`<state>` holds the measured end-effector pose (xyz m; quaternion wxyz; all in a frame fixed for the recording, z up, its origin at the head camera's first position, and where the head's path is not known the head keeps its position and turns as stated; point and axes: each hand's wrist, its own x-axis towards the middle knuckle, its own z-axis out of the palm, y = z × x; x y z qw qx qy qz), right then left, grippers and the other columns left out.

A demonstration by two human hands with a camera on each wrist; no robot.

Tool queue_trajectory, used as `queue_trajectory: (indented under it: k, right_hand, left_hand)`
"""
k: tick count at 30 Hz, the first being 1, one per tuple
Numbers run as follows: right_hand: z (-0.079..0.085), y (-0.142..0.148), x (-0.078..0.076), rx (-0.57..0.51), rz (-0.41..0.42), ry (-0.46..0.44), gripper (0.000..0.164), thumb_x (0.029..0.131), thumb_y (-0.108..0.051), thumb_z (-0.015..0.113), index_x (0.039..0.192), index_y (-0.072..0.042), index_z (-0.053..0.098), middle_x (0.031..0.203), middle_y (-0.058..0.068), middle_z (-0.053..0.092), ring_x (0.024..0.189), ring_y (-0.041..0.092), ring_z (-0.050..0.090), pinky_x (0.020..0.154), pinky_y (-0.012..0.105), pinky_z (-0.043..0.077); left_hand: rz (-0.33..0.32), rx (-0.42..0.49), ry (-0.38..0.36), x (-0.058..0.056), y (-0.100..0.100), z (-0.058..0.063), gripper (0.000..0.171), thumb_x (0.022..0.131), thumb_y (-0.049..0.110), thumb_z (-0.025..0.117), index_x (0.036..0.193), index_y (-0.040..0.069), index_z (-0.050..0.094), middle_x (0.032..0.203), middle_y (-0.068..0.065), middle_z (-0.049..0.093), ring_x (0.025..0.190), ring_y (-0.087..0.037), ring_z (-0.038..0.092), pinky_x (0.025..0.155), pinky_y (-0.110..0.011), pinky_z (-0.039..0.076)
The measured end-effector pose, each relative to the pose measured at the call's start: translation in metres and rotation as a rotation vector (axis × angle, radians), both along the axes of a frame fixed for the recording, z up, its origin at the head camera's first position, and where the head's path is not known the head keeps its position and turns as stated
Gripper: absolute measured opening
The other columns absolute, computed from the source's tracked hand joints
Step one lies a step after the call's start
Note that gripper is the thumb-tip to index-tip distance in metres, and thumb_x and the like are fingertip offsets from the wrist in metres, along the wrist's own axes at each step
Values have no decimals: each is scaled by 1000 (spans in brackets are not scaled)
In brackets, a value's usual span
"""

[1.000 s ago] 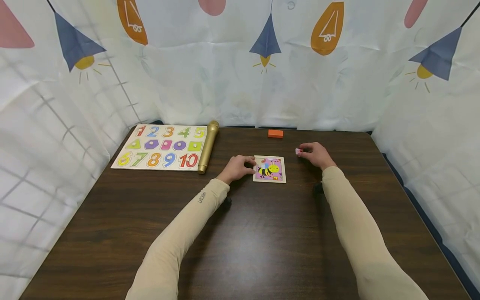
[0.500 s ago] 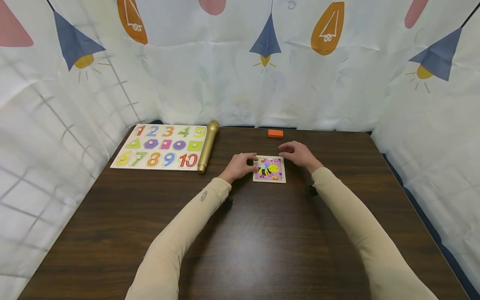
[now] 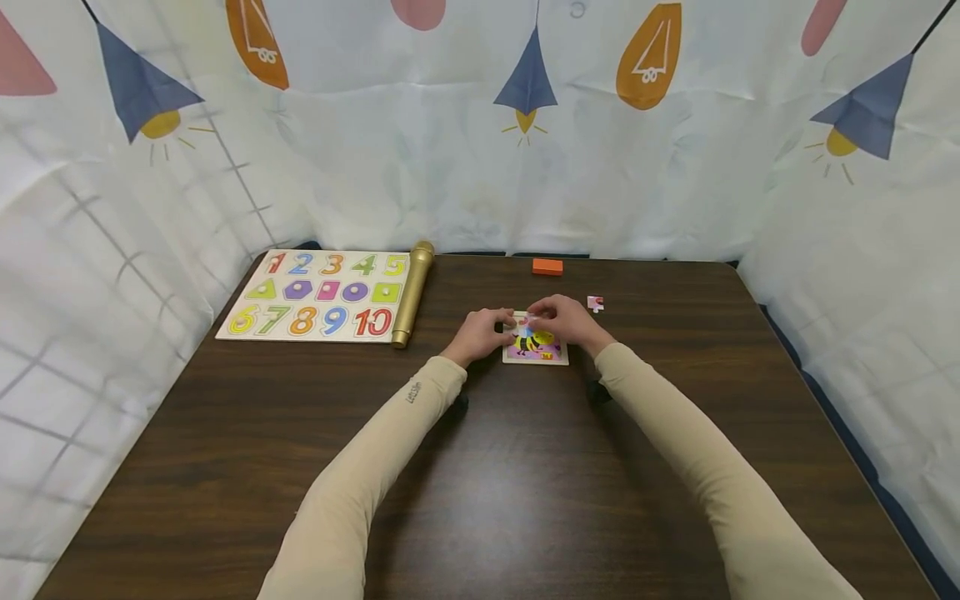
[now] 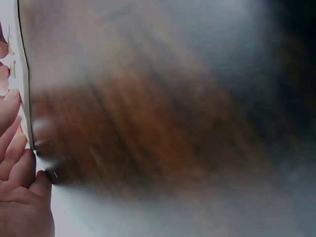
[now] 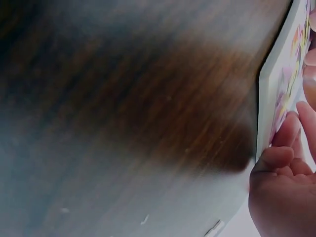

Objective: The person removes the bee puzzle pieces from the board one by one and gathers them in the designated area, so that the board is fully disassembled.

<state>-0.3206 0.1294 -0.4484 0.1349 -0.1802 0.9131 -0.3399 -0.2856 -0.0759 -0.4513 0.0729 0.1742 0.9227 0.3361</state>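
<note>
A small square jigsaw puzzle [image 3: 534, 353] with a yellow-and-black bee on pink lies flat in a pale frame on the table. My left hand [image 3: 477, 335] holds its left edge between thumb and fingers. My right hand [image 3: 567, 320] reaches over the upper right part, fingertips at the puzzle's surface; any piece under them is hidden. Both wrist views catch only part of the work: the left hand [image 4: 22, 192] beside the frame's edge, and the right hand [image 5: 284, 182] next to the frame's corner. A loose pink puzzle piece [image 3: 595, 303] lies right of the puzzle.
On the left of the dark wooden table [image 3: 480, 500] lies a number-and-shape board [image 3: 315, 296], with a gold microphone-shaped tube [image 3: 412, 293] along its right side. An orange block [image 3: 547, 267] sits near the back edge. A printed white curtain [image 3: 450, 167] surrounds the table.
My right hand has let go of the pink puzzle piece, leaving it on the table, and moved left onto the puzzle's upper part. My left hand has stayed at the left edge.
</note>
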Motion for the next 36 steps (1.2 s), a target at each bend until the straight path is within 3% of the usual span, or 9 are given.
queue_trajectory:
  k: [12, 29, 36]
  right_hand:
    - [1, -3, 2, 10, 45, 13, 28, 93, -22, 69, 118, -9, 71, 115, 9, 63, 103, 26, 51, 90, 41, 48]
    - [4, -6, -1, 15, 110, -3, 28, 93, -18, 68, 119, -7, 71, 119, 11, 64, 106, 28, 51, 91, 41, 48]
    - [6, -7, 1, 47, 86, -18, 28, 92, -19, 70, 117, -9, 70, 124, 14, 56, 115, 29, 43, 98, 46, 42]
  left_hand:
    - [-17, 1, -43, -2, -4, 3, 31, 90, 19, 71, 119, 7, 71, 141, -2, 55, 135, -23, 44, 111, -38, 34]
    - [-13, -9, -42, -5, -4, 3, 29, 90, 18, 72, 117, 7, 72, 140, -2, 55, 135, -24, 45, 111, -39, 34]
    - [-15, -6, -52, -5, -3, 3, 29, 90, 18, 72, 117, 7, 72, 141, -2, 55, 134, -24, 46, 111, -40, 34]
